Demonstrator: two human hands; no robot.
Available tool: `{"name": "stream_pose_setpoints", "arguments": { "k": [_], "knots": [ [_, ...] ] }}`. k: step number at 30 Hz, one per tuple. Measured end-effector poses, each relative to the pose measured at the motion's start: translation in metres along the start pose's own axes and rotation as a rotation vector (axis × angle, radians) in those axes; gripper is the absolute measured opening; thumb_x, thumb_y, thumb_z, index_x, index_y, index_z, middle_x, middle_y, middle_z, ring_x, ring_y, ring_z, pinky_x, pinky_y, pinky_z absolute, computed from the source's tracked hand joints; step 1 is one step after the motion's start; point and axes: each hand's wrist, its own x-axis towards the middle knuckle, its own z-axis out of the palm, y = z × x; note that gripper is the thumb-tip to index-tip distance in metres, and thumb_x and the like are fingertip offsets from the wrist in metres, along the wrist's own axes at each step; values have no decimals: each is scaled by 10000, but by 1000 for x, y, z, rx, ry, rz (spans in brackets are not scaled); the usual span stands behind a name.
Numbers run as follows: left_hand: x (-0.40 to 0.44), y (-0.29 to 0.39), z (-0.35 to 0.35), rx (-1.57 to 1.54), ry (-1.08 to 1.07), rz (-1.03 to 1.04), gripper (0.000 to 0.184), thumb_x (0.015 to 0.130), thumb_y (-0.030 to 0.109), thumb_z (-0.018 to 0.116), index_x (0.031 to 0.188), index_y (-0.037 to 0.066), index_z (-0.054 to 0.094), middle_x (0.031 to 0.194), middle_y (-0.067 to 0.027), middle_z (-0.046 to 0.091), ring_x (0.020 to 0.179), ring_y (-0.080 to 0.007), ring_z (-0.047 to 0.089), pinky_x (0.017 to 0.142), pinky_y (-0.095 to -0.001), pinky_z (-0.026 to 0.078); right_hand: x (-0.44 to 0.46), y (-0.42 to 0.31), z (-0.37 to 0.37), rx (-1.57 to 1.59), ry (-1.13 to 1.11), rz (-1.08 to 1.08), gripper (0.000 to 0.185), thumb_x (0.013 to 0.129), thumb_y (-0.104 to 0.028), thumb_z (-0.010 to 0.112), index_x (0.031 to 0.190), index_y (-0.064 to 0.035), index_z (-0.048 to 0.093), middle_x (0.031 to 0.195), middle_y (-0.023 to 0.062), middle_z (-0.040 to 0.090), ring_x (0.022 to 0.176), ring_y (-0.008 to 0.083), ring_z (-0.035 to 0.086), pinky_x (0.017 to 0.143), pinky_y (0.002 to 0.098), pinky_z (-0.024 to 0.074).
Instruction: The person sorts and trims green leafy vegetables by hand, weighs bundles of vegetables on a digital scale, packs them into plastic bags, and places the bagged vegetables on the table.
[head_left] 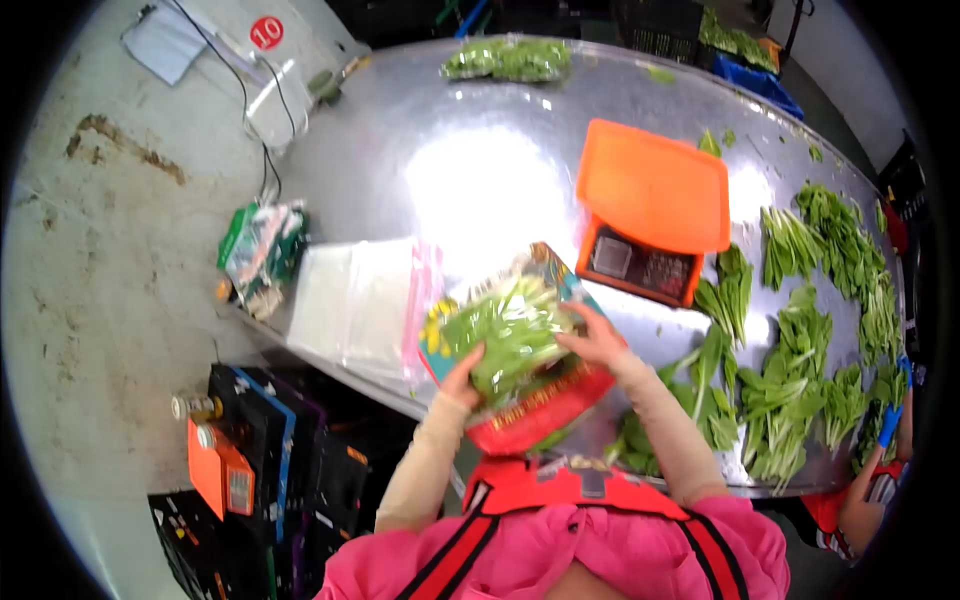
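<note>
Between my two hands is a clear plastic bag of leafy greens (512,335), its pale stems toward the upper right. My left hand (466,380) grips its lower left side, and my right hand (592,340) grips the right side with the fingers over the film. Under the bag lies a colourful printed sheet or package (535,408) with a red lower edge; its kind is unclear. To the left is a stack of flat clear plastic bags (350,300). An orange weighing scale (655,190) stands beyond my right hand.
Loose bunches of greens (785,390) cover the right of the metal table (370,130). Packed greens (508,60) lie at the far edge. Black crates (255,430), one bearing a second orange scale (218,470), stand at left. A co-worker's blue-gloved hand (888,425) is at right.
</note>
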Motion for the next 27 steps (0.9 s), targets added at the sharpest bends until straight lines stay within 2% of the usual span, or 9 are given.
{"name": "stream_pose_setpoints", "arguments": {
  "k": [4,8,10,16,18,19,21,25,27],
  "knots": [
    [-14,23,10,-23,8,124,463,854,195,583,1268,57,429,1250,-110,492,1144,-284,477,976,-433,389,-2,-1,-10,864,66,234,349,880,-169,548,1195,-33,482,1089,86,550,1001,138,533,770,274,473],
    [42,94,37,-58,-107,255,456,853,208,585,1256,55,436,1228,-117,505,1125,-302,485,961,-441,401,-26,4,29,-422,272,-80,325,780,-168,631,1081,-76,553,1093,114,540,1035,274,499,832,389,403],
    [80,154,82,-116,-172,278,460,844,233,600,1237,50,448,1204,-125,516,1101,-301,498,950,-436,413,-33,-12,43,-649,233,-110,327,728,-194,654,1028,-94,570,1141,122,502,1087,335,428,881,451,340],
    [227,365,211,38,-351,587,664,800,358,656,1310,67,346,1257,-125,468,1152,-316,452,944,-477,409,-37,-12,50,-743,218,-77,340,720,-227,666,1028,-117,573,1183,105,473,1124,320,402,894,456,320],
    [231,400,252,-67,74,310,813,788,355,672,1368,55,188,1270,-170,437,1127,-379,460,901,-502,433,-38,-13,52,-748,213,-29,346,718,-231,669,1033,-126,574,1188,103,472,1128,317,401,896,456,317],
    [245,408,246,-63,76,288,813,788,355,672,1368,55,188,1270,-170,437,1127,-379,460,901,-502,433,-37,-13,52,-738,211,-27,346,722,-231,663,1039,-127,573,1193,104,470,1134,316,398,899,458,318],
    [272,410,227,496,92,594,941,774,345,688,1383,60,30,1275,-196,412,1095,-420,476,852,-514,461,-35,-13,55,-712,207,3,347,726,-232,657,1046,-128,571,1198,104,468,1141,315,396,903,460,319],
    [219,268,164,1180,-98,941,304,789,129,645,1073,39,581,981,-62,599,904,-149,553,783,-297,471,-33,-11,64,-751,240,3,352,748,-241,620,1076,-126,562,1241,116,452,1182,326,376,968,476,293],
    [160,184,129,1374,-277,964,281,796,89,620,1070,39,579,1021,-102,604,947,-188,571,802,-316,467,-29,-5,68,-756,226,-23,409,741,-217,619,1126,-108,533,1275,135,428,1210,336,360,980,481,303]
  ]
}}
